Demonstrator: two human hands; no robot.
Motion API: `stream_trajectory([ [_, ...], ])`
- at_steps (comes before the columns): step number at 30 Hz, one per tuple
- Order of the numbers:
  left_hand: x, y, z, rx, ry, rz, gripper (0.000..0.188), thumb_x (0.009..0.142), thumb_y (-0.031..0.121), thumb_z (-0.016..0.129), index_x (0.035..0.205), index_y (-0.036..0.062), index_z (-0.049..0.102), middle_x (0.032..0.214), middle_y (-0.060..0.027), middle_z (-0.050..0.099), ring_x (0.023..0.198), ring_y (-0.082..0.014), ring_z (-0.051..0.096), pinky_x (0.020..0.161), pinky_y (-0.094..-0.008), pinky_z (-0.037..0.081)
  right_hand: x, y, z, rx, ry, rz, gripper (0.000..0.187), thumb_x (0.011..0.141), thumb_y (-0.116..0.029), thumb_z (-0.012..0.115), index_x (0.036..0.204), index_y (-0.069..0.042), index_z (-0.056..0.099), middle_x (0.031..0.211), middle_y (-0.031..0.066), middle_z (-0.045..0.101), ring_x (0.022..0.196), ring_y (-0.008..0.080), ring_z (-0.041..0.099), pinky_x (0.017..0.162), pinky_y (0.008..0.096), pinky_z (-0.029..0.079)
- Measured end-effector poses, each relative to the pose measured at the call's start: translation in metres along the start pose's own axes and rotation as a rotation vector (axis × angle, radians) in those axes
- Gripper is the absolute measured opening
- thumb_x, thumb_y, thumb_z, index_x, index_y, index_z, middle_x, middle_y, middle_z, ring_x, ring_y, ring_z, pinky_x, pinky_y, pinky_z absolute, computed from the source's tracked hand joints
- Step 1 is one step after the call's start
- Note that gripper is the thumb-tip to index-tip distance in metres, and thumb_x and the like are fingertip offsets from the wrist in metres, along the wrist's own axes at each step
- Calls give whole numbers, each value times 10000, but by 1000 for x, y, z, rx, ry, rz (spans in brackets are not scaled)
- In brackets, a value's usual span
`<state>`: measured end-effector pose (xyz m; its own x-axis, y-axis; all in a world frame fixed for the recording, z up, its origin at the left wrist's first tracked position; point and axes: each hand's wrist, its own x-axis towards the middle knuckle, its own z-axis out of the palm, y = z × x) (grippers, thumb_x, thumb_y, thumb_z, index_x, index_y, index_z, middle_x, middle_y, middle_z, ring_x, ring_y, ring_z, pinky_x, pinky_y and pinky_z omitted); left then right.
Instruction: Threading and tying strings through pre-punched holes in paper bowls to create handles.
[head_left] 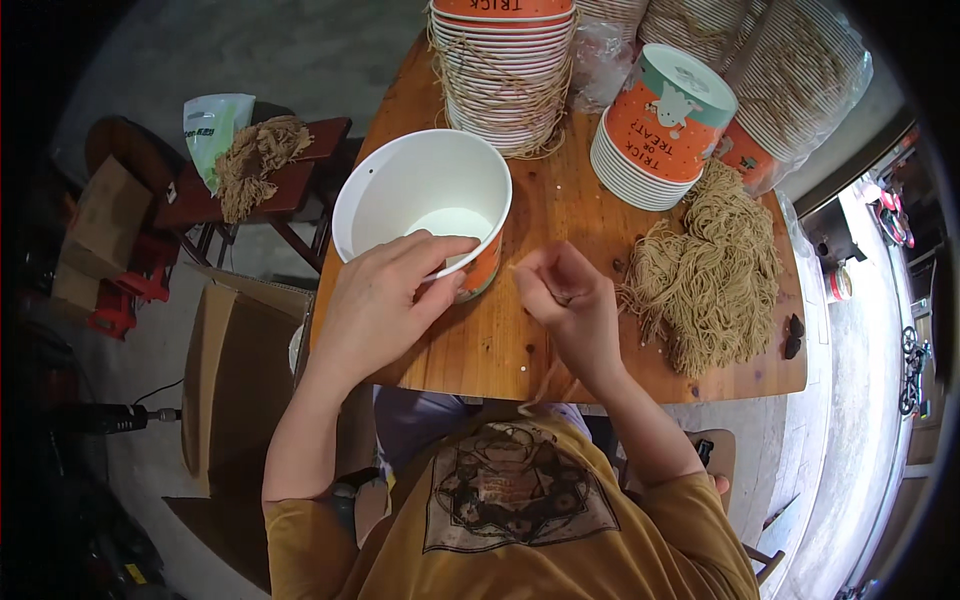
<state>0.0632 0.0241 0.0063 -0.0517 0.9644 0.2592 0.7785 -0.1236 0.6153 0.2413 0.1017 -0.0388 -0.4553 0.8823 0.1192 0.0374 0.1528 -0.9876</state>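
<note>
A white paper bucket [420, 170] with an orange outside stands tilted on the wooden table, its mouth facing up toward me. My left hand [385, 295] grips its near rim, thumb outside and fingers over the edge. One small dark hole shows in the bucket's far left wall. Just right of the bucket, my right hand [575, 310] is pinched around the end of a thin tan cord [543, 390], whose tail hangs down over the table's near edge. To the right of that hand lies a heap of loose tan cords [710, 280].
Behind the bucket rises a stack of buckets [500, 85] draped with cords. Another, upside-down stack [660, 130] stands at the back right, near bagged stacks [800, 80]. A red stool [320, 140] holds more cords [255, 165]. An open cardboard box [240, 380] sits left of the table.
</note>
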Motion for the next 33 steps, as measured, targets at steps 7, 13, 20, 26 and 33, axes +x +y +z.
stream_trajectory([
  [7, 6, 8, -1, -17, -4, -58, 272, 854, 123, 577, 1118, 89, 630, 896, -90, 642, 747, -229, 629, 684, -332, 509, 15, 9, 8, 156, -48, -115, 76, 835, -55, 610, 806, -34, 543, 621, -51, 404, 583, 12, 352, 505, 197, 307],
  [13, 7, 7, 3, -14, -7, -72, 276, 856, 139, 578, 1123, 91, 628, 899, -95, 640, 750, -232, 631, 685, -335, 506, 16, 8, 15, 98, -35, -104, 72, 811, -45, 609, 810, -38, 537, 661, -35, 462, 617, 24, 408, 541, 198, 357],
  [20, 9, 12, 1, 2, -80, -129, 348, 857, 118, 607, 1205, 135, 586, 893, -97, 604, 773, -202, 602, 728, -313, 517, 17, 11, 17, 77, -13, -80, 78, 803, -58, 615, 819, -32, 544, 671, -20, 517, 618, 38, 450, 560, 207, 398],
  [26, 14, 17, -6, -10, -179, -196, 390, 879, 182, 596, 1263, 131, 545, 888, -100, 612, 759, -208, 593, 724, -317, 493, 14, 9, 13, 71, 12, -51, 72, 832, -71, 602, 829, -20, 551, 669, -11, 542, 610, 38, 465, 557, 213, 408],
  [33, 18, 20, -9, -11, -242, -223, 390, 889, 186, 586, 1271, 126, 535, 852, -91, 627, 729, -177, 590, 700, -303, 482, 13, 15, 8, 49, 15, -35, 107, 864, -109, 609, 856, -11, 567, 661, 0, 559, 598, 44, 477, 557, 221, 421],
])
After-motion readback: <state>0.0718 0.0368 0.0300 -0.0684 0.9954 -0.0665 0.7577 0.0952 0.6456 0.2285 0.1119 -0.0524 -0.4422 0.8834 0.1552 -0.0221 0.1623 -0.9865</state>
